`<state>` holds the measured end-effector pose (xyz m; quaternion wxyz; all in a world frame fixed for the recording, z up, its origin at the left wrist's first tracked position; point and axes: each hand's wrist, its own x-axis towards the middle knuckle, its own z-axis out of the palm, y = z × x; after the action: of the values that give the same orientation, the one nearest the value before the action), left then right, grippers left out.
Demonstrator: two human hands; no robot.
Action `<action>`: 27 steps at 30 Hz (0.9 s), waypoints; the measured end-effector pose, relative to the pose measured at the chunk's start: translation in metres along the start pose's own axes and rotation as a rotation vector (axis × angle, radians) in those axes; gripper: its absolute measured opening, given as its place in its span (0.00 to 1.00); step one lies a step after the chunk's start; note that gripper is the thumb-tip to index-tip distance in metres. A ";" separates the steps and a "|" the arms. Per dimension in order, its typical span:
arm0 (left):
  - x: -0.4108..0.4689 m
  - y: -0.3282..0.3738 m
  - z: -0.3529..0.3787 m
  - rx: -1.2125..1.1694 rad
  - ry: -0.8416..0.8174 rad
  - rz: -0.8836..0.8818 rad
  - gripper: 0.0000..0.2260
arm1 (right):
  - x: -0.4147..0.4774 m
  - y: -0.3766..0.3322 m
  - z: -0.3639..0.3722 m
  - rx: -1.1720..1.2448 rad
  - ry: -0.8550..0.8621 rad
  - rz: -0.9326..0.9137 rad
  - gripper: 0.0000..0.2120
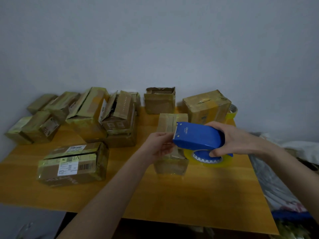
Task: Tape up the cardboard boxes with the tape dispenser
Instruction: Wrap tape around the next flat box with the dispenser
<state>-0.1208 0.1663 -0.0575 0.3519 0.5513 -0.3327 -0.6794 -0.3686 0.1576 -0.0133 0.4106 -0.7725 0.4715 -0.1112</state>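
Here, both hands meet over a small cardboard box [171,163] that stands near the middle of the orange-yellow table [189,200]. The right hand [237,139] is wrapped around the rear of the blue tape dispenser [196,135], fingers over its top and thumb tucked beneath by the hub, holding it in the air just above the box. The roll of clear yellowish tape [208,160] sits in the dispenser's underside. The left hand [159,146] is brought up to the dispenser's toothed front edge, thumb and fingertips closed together on what looks like the tape end [170,134], though the strip is too pale to make out clearly. At front left lies a taped box with white shipping labels [72,163]. Behind it, along the grey wall [155,40], sits a crowded cluster of boxes [89,114], several with loose flaps. An open-topped box [159,102] and a larger taped box [206,107] stand at the back right, with a spare tape roll [233,112] just beside the larger one.
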 end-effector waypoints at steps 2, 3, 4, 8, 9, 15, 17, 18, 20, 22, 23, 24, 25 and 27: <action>-0.003 -0.003 -0.004 0.035 -0.016 -0.022 0.15 | 0.003 0.002 0.003 -0.012 -0.001 -0.015 0.30; -0.006 -0.004 -0.003 0.038 -0.036 -0.044 0.17 | 0.005 0.003 0.004 -0.003 0.000 -0.018 0.30; -0.008 -0.005 -0.002 0.036 -0.062 -0.056 0.16 | 0.006 0.004 0.006 0.018 0.000 -0.020 0.30; -0.010 -0.016 -0.001 -0.121 -0.110 -0.029 0.08 | 0.008 0.003 0.010 0.141 -0.012 -0.036 0.30; -0.009 -0.018 -0.002 -0.140 -0.114 -0.022 0.07 | 0.008 0.004 0.011 0.170 -0.009 -0.033 0.30; -0.001 -0.024 -0.007 -0.126 0.015 -0.058 0.16 | 0.007 0.009 0.008 0.268 -0.024 -0.015 0.36; -0.001 -0.026 -0.002 -0.012 -0.043 -0.065 0.21 | 0.008 0.009 0.006 0.262 -0.032 -0.013 0.36; 0.000 -0.026 0.001 0.010 -0.070 -0.041 0.20 | 0.009 0.008 0.006 0.258 -0.036 -0.009 0.36; 0.000 -0.026 0.005 -0.017 -0.092 0.024 0.16 | 0.011 0.009 0.005 0.259 -0.032 -0.005 0.37; -0.001 -0.026 0.004 -0.059 -0.118 0.071 0.16 | 0.011 0.011 0.004 0.283 -0.017 0.009 0.37; 0.000 -0.026 0.002 -0.066 -0.135 0.084 0.17 | 0.011 0.013 0.004 0.304 -0.005 0.023 0.36; 0.000 -0.026 0.002 -0.069 -0.148 0.090 0.18 | 0.009 0.013 0.004 0.329 0.008 0.034 0.36; 0.001 -0.027 0.001 -0.072 -0.151 0.090 0.18 | 0.009 0.015 0.004 0.352 0.019 0.042 0.36; 0.002 -0.027 0.006 -0.091 -0.134 0.074 0.18 | 0.008 0.017 0.005 0.388 0.028 0.042 0.36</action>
<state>-0.1296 0.1796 -0.0801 0.3784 0.4753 -0.3444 -0.7158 -0.3724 0.1501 -0.0308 0.5474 -0.6672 0.4630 -0.2022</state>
